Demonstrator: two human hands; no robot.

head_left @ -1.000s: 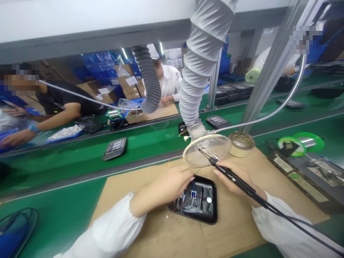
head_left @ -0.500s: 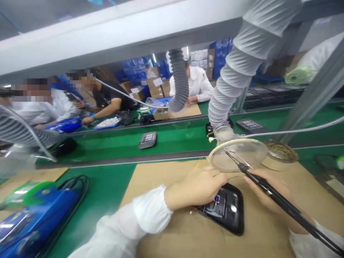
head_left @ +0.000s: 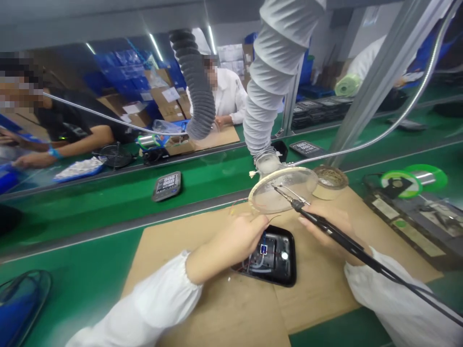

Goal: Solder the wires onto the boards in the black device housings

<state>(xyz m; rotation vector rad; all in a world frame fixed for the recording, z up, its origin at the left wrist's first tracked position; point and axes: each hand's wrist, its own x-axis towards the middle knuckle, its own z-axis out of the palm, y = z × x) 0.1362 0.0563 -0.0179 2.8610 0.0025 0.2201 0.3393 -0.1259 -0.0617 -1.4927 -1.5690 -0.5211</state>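
Note:
My left hand (head_left: 235,241) is closed in a pinch above the left edge of an open black plastic housing (head_left: 288,270). Thin wires (head_left: 272,219) stick out around its fingertips; their exact hold is partly hidden. Inside the housing show a small blue square part (head_left: 264,249), pale cables and red wires. My right hand (head_left: 334,224) grips a black soldering iron (head_left: 325,226) from behind, with its metal tip pointing up and left. That tip lies visually in front of a clear round fume hood (head_left: 260,197); I cannot tell whether they touch.
A white flexible duct (head_left: 264,96) runs down to the hood. A round tin (head_left: 331,179) sits beside it. Cardboard (head_left: 217,308) covers the green bench. At right stands a green solder spool (head_left: 401,184). A display unit (head_left: 167,186) lies beyond, with co-workers opposite.
The view has turned right, so the scene sits further left and the solder spool shows. More of the housing's inside is visible beside my left hand. Both hands keep their grips.

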